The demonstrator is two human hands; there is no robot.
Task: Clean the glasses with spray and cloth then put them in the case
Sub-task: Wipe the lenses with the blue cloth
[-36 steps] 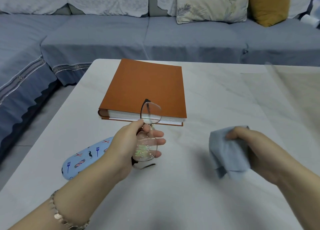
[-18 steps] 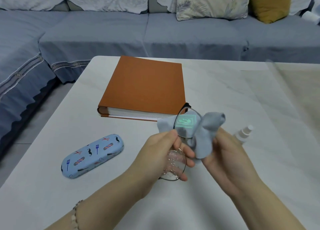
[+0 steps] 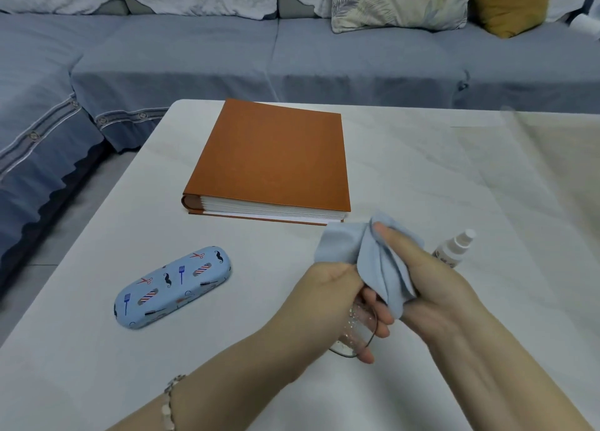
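Note:
My left hand (image 3: 334,300) holds the thin-framed glasses (image 3: 355,335) above the table; one lens with spray droplets shows below my fingers, the other lens is hidden. My right hand (image 3: 431,287) grips the light blue cloth (image 3: 373,258), wrapped over the upper part of the glasses. The blue patterned glasses case (image 3: 173,287) lies shut on the table to the left. The small white spray bottle (image 3: 453,248) lies on the table just behind my right hand.
An orange album (image 3: 276,157) lies on the white table (image 3: 97,365) behind my hands. A blue sofa (image 3: 292,57) with cushions runs along the far and left sides. A clear sheet covers the table's right part.
My hands came together from apart: the cloth moved left onto the glasses and now covers the upper lens. Both hands shifted right of the case, and the spray bottle came into view.

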